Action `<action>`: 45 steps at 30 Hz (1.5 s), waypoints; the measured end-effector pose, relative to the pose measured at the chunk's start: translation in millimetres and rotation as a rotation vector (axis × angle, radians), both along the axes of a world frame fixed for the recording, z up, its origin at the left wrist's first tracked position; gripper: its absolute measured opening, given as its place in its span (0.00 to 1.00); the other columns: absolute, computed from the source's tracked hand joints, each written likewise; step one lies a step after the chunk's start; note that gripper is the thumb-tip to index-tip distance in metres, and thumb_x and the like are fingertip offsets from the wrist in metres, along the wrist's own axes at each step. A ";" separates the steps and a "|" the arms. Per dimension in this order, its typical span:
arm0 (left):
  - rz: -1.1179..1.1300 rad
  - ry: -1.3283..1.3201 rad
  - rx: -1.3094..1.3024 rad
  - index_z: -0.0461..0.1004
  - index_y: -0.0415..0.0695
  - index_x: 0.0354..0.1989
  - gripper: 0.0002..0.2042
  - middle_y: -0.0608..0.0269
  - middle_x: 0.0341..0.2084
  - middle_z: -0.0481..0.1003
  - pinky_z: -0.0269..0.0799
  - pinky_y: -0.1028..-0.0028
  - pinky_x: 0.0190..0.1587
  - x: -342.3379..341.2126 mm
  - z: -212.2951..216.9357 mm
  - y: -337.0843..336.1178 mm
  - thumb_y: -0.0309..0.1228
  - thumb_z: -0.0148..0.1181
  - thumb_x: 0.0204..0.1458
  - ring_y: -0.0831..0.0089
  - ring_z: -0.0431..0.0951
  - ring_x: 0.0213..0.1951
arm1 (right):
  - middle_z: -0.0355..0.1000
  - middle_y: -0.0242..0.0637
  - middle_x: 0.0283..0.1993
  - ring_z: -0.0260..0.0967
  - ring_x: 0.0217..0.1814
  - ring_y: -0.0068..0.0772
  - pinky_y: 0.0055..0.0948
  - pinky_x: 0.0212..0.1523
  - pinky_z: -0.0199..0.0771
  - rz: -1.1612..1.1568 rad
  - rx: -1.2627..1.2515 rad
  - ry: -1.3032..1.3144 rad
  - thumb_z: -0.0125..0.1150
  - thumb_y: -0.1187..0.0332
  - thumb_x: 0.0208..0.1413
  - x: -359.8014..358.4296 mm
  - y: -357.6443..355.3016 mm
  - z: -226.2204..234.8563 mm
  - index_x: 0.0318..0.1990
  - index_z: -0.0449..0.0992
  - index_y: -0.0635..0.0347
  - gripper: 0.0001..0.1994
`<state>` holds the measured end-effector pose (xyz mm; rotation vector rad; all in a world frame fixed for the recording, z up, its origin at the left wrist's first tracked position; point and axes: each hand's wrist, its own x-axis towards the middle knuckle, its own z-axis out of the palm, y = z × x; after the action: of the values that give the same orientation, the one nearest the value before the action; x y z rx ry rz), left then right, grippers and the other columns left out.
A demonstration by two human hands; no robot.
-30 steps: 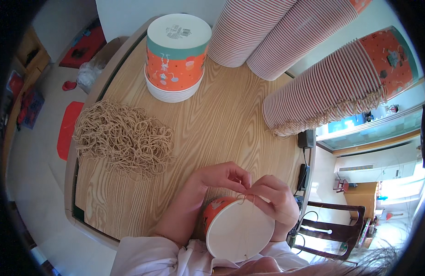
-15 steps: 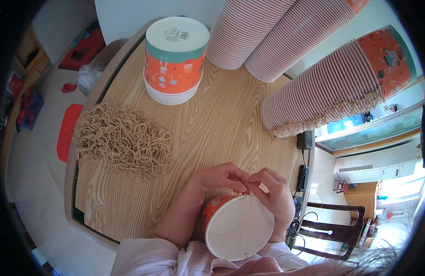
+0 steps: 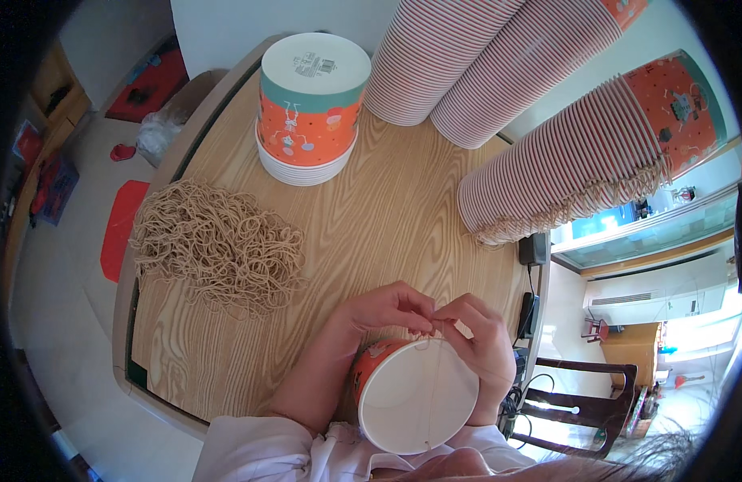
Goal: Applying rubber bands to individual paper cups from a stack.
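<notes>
A paper bucket (image 3: 407,402), white inside and orange outside, leans against my body with its mouth tilted up toward me. A thin beige string (image 3: 433,390) runs across the mouth from the near rim to the far rim. At that far rim my left hand (image 3: 393,308) pinches the string between thumb and fingers. Right beside it my right hand (image 3: 477,336) also pinches the string, its fingertips nearly touching the left ones. The exact loop or knot between the fingertips is too small to make out.
A tangled heap of beige strings (image 3: 218,245) lies on the wooden table (image 3: 363,217) at left. Behind it stand upside-down orange buckets (image 3: 310,120). Tall nested stacks (image 3: 443,60) rise at the back; another stack (image 3: 572,153), with string handles, leans at right above black adapters (image 3: 533,249).
My fingertips have shifted only slightly at the rim, still pinching the string. The view has moved a little; the bucket stays in place.
</notes>
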<state>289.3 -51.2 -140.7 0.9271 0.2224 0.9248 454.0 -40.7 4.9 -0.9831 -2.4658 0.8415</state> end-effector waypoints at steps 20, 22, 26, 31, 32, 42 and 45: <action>-0.026 -0.013 0.130 0.76 0.37 0.35 0.04 0.64 0.32 0.76 0.70 0.78 0.41 -7.7 1.0 -1.2 0.24 0.61 0.53 0.79 0.75 0.37 | 0.72 0.40 0.30 0.72 0.31 0.41 0.32 0.31 0.71 -0.004 0.012 0.043 0.66 0.79 0.44 4.8 -0.9 1.3 0.32 0.76 0.64 0.06; -0.033 -0.007 0.108 0.76 0.37 0.35 0.05 0.64 0.31 0.76 0.70 0.78 0.41 -4.8 -2.4 -0.2 0.24 0.61 0.52 0.79 0.75 0.37 | 0.72 0.40 0.30 0.72 0.31 0.41 0.32 0.30 0.71 0.014 0.017 0.025 0.66 0.78 0.45 2.5 -0.9 1.5 0.32 0.76 0.64 0.06; 0.024 -0.037 0.200 0.76 0.37 0.34 0.04 0.64 0.31 0.76 0.70 0.78 0.41 -3.2 -7.5 -0.5 0.24 0.61 0.52 0.79 0.75 0.36 | 0.72 0.40 0.30 0.72 0.32 0.41 0.32 0.31 0.71 -0.026 0.009 0.009 0.65 0.79 0.45 2.7 -2.3 2.6 0.32 0.76 0.64 0.06; 0.009 -0.054 0.188 0.76 0.37 0.31 0.03 0.65 0.30 0.75 0.69 0.78 0.40 -6.8 -1.9 -0.4 0.23 0.62 0.52 0.79 0.74 0.36 | 0.72 0.40 0.30 0.72 0.33 0.41 0.32 0.33 0.72 -0.017 0.013 -0.004 0.65 0.79 0.45 2.5 -2.4 3.9 0.31 0.76 0.63 0.06; 0.010 -0.050 0.175 0.76 0.37 0.31 0.03 0.65 0.30 0.75 0.69 0.78 0.40 -6.0 -3.1 -0.5 0.23 0.62 0.52 0.79 0.74 0.36 | 0.72 0.40 0.30 0.72 0.33 0.41 0.32 0.33 0.72 -0.017 0.013 -0.004 0.65 0.79 0.45 2.6 -2.2 3.7 0.31 0.76 0.63 0.06; -0.043 -0.052 0.224 0.75 0.38 0.31 0.03 0.65 0.30 0.74 0.69 0.78 0.39 -7.5 -4.5 -1.2 0.22 0.63 0.50 0.79 0.73 0.35 | 0.72 0.40 0.30 0.72 0.33 0.41 0.32 0.32 0.72 -0.013 0.006 0.016 0.65 0.79 0.44 6.0 -3.1 6.5 0.31 0.76 0.64 0.06; -0.044 -0.051 0.242 0.75 0.38 0.31 0.03 0.65 0.29 0.74 0.69 0.78 0.39 -8.7 -0.7 -1.3 0.23 0.63 0.50 0.80 0.73 0.35 | 0.72 0.40 0.30 0.72 0.32 0.41 0.31 0.32 0.72 -0.015 0.006 0.023 0.65 0.80 0.44 7.7 -3.2 6.4 0.31 0.75 0.64 0.06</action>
<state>280.6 -52.5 -141.4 1.1259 0.0464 0.9467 461.7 -43.9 11.2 -0.9836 -2.4374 0.8359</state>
